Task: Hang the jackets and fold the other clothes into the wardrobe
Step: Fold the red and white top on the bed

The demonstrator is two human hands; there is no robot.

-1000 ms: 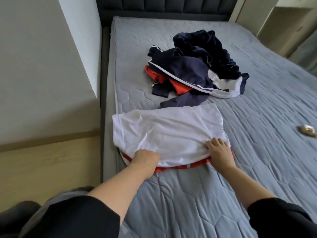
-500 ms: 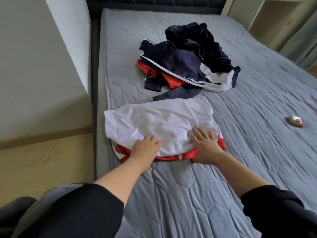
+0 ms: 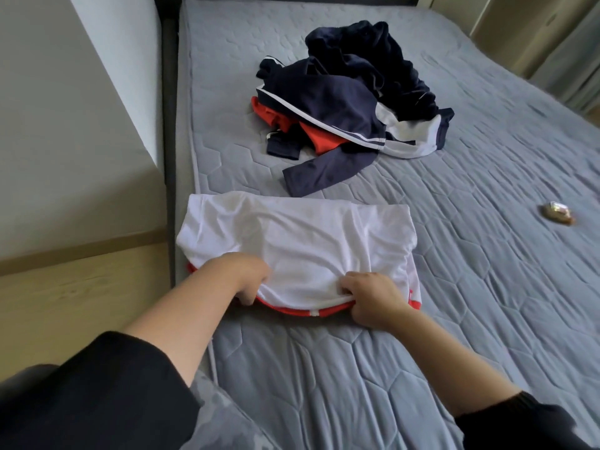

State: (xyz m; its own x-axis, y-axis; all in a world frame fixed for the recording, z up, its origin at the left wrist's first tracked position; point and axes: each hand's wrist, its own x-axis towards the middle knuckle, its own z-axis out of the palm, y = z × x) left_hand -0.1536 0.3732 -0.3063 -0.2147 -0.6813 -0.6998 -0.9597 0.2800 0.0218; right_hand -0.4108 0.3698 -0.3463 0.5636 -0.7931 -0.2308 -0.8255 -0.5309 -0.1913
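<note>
Head view: a white shirt (image 3: 292,241) with red trim is laid flat on the bed (image 3: 324,368), near its left edge. Its near hem is held by both hands: the left hand (image 3: 246,277) is curled round it, and it is pinched by the right hand (image 3: 373,300). A pile (image 3: 350,105) of navy, red and white clothes is seen farther up the bed, just beyond the shirt.
</note>
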